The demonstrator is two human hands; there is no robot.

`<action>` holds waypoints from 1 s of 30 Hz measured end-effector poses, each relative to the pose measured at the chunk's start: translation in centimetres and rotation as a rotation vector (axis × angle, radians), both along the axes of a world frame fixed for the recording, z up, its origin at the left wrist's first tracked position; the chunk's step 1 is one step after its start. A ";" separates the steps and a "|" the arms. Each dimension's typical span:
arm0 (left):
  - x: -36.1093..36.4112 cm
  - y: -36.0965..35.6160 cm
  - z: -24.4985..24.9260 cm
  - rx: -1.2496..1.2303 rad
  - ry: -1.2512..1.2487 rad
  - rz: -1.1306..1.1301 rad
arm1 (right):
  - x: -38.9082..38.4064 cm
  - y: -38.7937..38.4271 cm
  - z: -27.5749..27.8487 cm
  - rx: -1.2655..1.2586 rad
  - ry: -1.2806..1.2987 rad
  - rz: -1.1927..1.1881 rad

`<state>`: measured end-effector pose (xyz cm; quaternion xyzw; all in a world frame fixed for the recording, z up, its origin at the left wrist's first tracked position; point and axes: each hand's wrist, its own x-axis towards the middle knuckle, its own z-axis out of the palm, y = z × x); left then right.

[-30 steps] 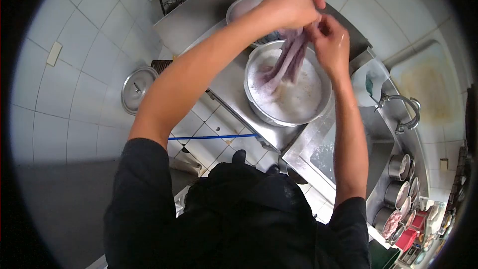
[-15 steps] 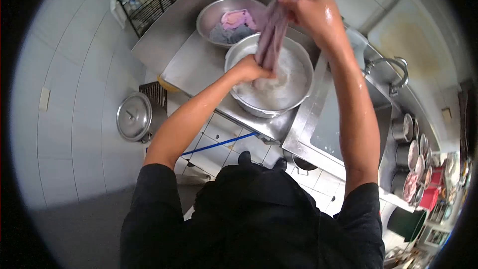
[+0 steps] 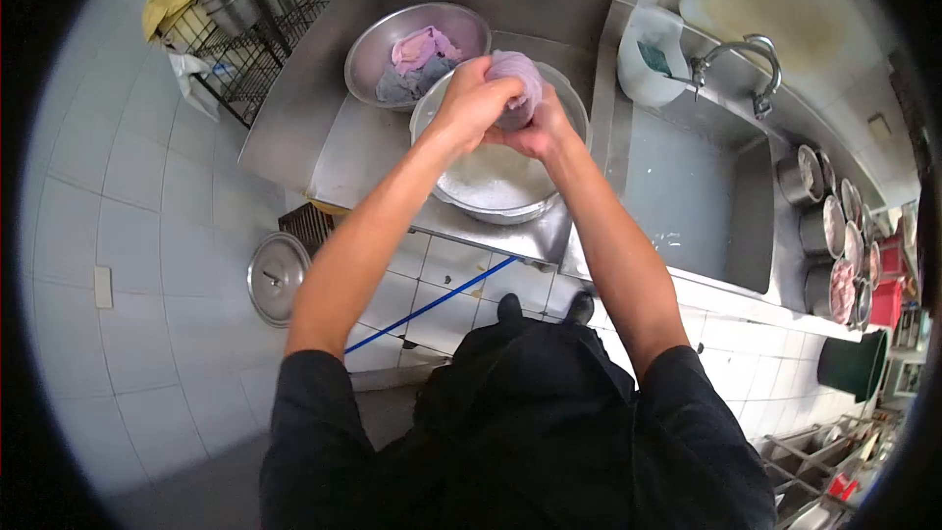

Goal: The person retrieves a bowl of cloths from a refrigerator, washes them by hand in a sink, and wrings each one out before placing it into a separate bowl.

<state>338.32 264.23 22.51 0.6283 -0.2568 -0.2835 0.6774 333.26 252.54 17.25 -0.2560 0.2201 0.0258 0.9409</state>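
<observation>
A wet purplish cloth (image 3: 516, 79) is bunched up between my two hands, above a large metal pot (image 3: 505, 216) of cloudy water (image 3: 500, 180). My left hand (image 3: 476, 103) grips the cloth from the left. From the right and below, my right hand (image 3: 538, 128) is closed around it. Behind the pot on the left, a metal bowl (image 3: 368, 49) holds a pink cloth (image 3: 422, 44) and a grey cloth (image 3: 407, 85). Parts of the pot's far rim are hidden by my hands.
On the right is a steel sink (image 3: 751, 206) with water and a faucet (image 3: 760, 49). A white plastic container (image 3: 643, 79) stands at its back corner. Several metal pots (image 3: 819, 231) line the far right. A blue stick (image 3: 432, 304) crosses below the counter, near a lidded pot (image 3: 278, 280).
The cloth was stretched upright between my raised right hand and lower left hand; now it is gathered into a bundle. My right hand has come down and left. The view has shifted.
</observation>
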 end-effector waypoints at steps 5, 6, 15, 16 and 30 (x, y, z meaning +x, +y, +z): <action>-0.5 -0.4 -4.6 -0.132 0.483 0.442 | 5.5 -0.6 -6.4 -0.023 -0.125 -0.221; 0.3 -0.6 -6.0 -0.252 0.575 0.431 | 4.8 0.7 -4.7 -0.049 0.031 -0.326; 4.3 -2.4 -13.2 -0.371 0.867 0.399 | 3.5 4.0 -4.0 -1.523 0.165 -0.511; 4.6 -2.5 -13.7 -0.341 0.854 0.415 | 3.8 4.0 -4.4 -1.599 0.158 -0.518; -5.7 -12.6 -1.9 -0.165 0.290 0.233 | -7.0 -9.8 0.5 -0.940 -0.017 -0.494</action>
